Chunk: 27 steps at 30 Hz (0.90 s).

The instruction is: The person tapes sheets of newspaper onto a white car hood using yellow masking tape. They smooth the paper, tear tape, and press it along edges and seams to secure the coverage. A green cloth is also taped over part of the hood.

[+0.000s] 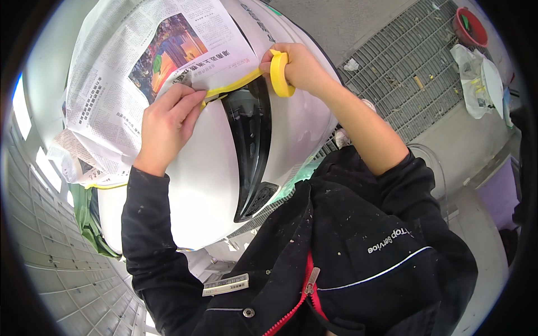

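Note:
A strip of yellow masking tape (pixel 235 85) runs along the lower edge of a newspaper sheet (pixel 112 61). The sheet lies over a white car body panel (pixel 196 168). My right hand (pixel 302 67) grips the tape roll (pixel 278 74), its thumb and fingers at the strip's right end. The fingers of my left hand (pixel 171 117) are pinched together at the strip's left end, against the paper's edge. The strip spans between both hands, crossing the top of a dark, curved car lamp (pixel 249 129). What lies right under my left fingertips is hidden.
Metal floor grating (pixel 403 73) stretches along the right, scattered with scraps. A red bucket (pixel 471 28) and a white plastic bag (pixel 473 81) stand at the far right. Green sheeting (pixel 89 221) hangs at the panel's left side. A hose (pixel 440 162) curves across the floor.

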Tool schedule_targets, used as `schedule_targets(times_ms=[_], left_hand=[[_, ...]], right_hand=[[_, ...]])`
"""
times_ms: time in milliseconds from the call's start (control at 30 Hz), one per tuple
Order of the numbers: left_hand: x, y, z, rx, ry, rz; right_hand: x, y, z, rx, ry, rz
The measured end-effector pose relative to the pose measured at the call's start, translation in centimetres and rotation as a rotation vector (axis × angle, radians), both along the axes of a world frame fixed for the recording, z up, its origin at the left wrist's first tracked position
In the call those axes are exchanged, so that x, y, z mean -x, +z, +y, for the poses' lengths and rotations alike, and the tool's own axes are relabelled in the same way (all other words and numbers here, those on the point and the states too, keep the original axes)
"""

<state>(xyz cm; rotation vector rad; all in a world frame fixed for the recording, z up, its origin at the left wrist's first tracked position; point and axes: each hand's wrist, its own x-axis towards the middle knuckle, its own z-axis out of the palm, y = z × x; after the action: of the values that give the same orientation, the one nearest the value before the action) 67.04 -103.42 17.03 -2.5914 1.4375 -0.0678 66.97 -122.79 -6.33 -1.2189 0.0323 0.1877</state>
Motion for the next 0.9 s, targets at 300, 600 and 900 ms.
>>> schedule_targets(times_ms=[300, 600, 900], left_hand=[[-0.1, 1.4, -0.4, -0.098, 0.020, 0.059], [-0.2, -4.7, 16.2, -0.264, -0.090, 0.024], [2.3, -6.5, 16.9, -0.291, 0.136, 0.001]], right_hand=[[0.5, 0.0, 2.7, 0.349, -0.134, -0.148], [3.4, 2.5, 2.5, 0.563, -0.453, -0.579], [6.1, 1.4, 7.1, 0.507, -0.221, -0.811]])
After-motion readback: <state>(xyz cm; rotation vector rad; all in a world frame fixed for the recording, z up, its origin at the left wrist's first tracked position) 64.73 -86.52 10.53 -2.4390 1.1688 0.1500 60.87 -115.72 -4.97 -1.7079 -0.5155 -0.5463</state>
